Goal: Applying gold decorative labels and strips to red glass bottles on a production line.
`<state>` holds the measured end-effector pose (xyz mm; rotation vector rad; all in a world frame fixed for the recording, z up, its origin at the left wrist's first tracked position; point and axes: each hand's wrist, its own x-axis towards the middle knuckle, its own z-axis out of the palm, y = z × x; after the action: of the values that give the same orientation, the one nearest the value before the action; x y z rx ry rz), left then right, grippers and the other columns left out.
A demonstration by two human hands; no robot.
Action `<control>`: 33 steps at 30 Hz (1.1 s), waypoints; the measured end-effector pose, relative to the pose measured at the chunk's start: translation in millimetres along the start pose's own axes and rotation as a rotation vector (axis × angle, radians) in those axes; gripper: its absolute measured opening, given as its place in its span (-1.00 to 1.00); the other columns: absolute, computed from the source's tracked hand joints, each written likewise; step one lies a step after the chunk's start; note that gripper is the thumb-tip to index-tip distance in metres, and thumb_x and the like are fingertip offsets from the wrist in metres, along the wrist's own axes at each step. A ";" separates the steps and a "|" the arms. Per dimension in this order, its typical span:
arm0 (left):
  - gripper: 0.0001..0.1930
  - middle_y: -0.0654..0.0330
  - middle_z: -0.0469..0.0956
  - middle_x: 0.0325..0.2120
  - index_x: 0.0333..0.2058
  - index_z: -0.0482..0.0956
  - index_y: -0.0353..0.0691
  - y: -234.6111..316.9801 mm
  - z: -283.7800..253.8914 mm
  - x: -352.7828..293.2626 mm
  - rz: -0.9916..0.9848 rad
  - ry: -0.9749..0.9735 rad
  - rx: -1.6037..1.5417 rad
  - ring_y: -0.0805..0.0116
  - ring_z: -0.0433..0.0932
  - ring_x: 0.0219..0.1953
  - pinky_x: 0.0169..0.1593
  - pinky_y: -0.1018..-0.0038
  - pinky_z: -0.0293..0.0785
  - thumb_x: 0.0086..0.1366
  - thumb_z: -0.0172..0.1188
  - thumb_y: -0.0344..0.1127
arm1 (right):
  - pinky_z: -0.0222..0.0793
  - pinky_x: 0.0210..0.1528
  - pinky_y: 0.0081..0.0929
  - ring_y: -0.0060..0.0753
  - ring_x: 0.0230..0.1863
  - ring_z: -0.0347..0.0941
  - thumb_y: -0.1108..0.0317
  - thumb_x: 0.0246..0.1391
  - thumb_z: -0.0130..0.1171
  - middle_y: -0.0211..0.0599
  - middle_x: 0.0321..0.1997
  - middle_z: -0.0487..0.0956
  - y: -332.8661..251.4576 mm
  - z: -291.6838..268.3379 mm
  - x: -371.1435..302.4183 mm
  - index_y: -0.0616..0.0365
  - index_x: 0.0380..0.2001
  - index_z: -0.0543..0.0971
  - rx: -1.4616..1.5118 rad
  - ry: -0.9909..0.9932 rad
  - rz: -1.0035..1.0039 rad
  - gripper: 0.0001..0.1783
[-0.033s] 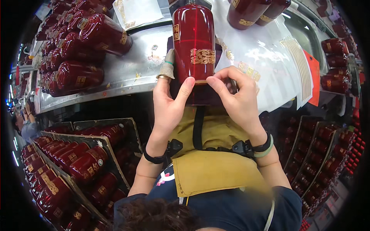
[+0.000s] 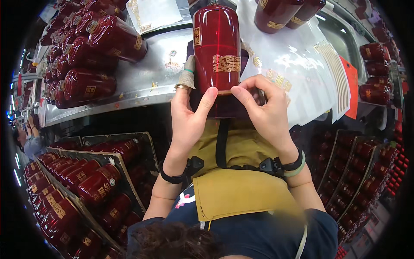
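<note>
A glossy dark red bottle (image 2: pixel 217 39) with gold ornament lies before me on a dark cloth (image 2: pixel 244 64), its base toward me. My left hand (image 2: pixel 189 114) grips its left side. That thumb presses the base edge, and a fingertip in a pale cloth cover (image 2: pixel 187 74) rests along the glass. A thin gold strip (image 2: pixel 224 92) runs along the base edge between my thumbs. At the right end of the strip, my right hand (image 2: pixel 267 110) is closed, thumb tip pressed to the edge and fingers bent. Its other fingertips are partly hidden.
Several red bottles (image 2: pixel 116 39) crowd the metal table (image 2: pixel 146 82) at left. White sheets (image 2: pixel 302 73) with gold pieces cover the right side, beside an orange-red sheet (image 2: pixel 349 86). Two bottles (image 2: pixel 276 15) stand beyond. Crates of bottles (image 2: pixel 95 181) flank me below; another person (image 2: pixel 33 142) is far left.
</note>
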<state>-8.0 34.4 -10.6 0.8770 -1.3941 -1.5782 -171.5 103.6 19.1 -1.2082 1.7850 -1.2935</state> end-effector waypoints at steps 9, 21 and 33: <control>-0.29 -0.08 0.32 0.36 0.42 0.12 -0.55 -8.0 -1.4 -2.2 0.027 0.003 0.022 0.28 0.32 0.36 0.43 0.33 0.19 0.43 0.25 -0.45 | 0.35 -0.41 -0.49 -0.48 -0.49 0.46 0.40 0.09 0.45 -0.30 -0.48 0.60 5.2 4.1 -0.7 0.28 -0.43 0.66 -0.017 0.046 -0.048 -0.81; -0.31 -0.05 0.38 0.32 0.42 0.16 -0.52 -7.9 -1.9 -4.2 -0.031 0.009 0.003 0.31 0.35 0.33 0.40 0.35 0.22 0.43 0.26 -0.43 | 0.38 -0.39 -0.48 -0.45 -0.47 0.49 0.42 0.08 0.44 -0.28 -0.46 0.61 7.2 4.3 -1.2 0.28 -0.44 0.66 -0.010 0.049 -0.063 -0.83; -0.39 -0.07 0.37 0.34 0.39 0.23 -0.51 -5.7 0.8 -4.4 0.000 0.042 -0.012 0.28 0.33 0.37 0.42 0.34 0.18 0.46 0.20 -0.45 | 0.37 -0.42 -0.45 -0.43 -0.46 0.49 0.44 0.06 0.45 -0.29 -0.47 0.59 6.4 8.0 -2.0 0.26 -0.45 0.64 -0.041 0.086 -0.101 -0.84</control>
<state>-7.7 38.9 -16.2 0.8984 -1.3540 -1.5573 -165.9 103.0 10.3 -1.2975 1.8400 -1.3913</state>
